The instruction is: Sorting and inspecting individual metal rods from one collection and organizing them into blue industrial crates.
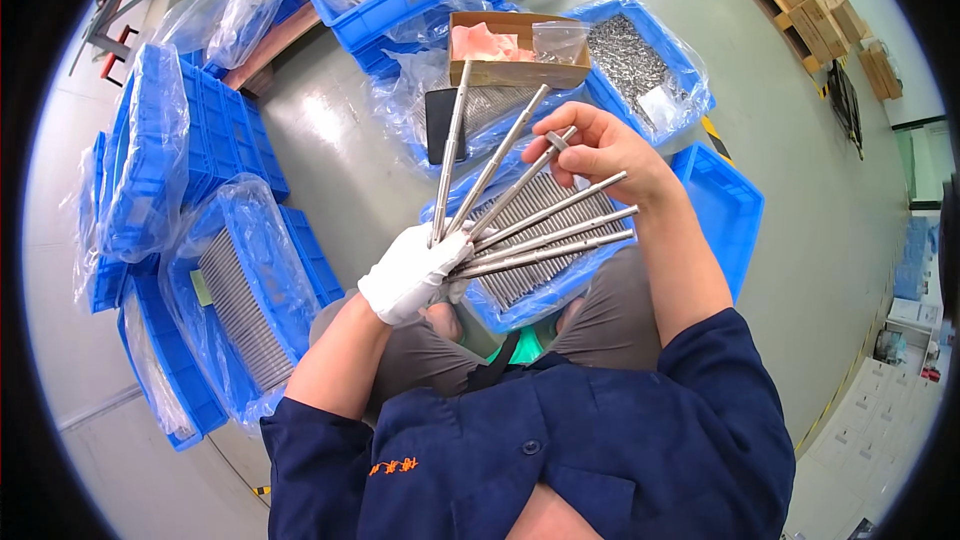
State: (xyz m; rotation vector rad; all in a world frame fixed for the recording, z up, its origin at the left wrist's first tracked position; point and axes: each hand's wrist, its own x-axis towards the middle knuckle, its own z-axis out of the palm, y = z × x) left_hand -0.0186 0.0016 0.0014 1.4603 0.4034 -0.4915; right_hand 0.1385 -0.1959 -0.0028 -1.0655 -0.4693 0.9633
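Note:
My left hand (412,275), in a white glove, is closed around the lower ends of several slim metal rods (500,160), which fan out up and to the right. My bare right hand (615,155) pinches a small grey metal piece (558,141) at the upper end of one middle rod. Whether that piece encircles the rod or only rests against it, I cannot tell. Beneath both hands, between my knees, a blue crate (500,320) lined with clear plastic holds rows of similar rods (535,205).
Ahead, a cardboard box (520,74) holds pink material and a clear bag. A black flat object (438,128) lies beside it. A blue bin (700,100) of small metal parts stands at right, above another blue bin (740,210). Stacked blue crates (215,130) stand left.

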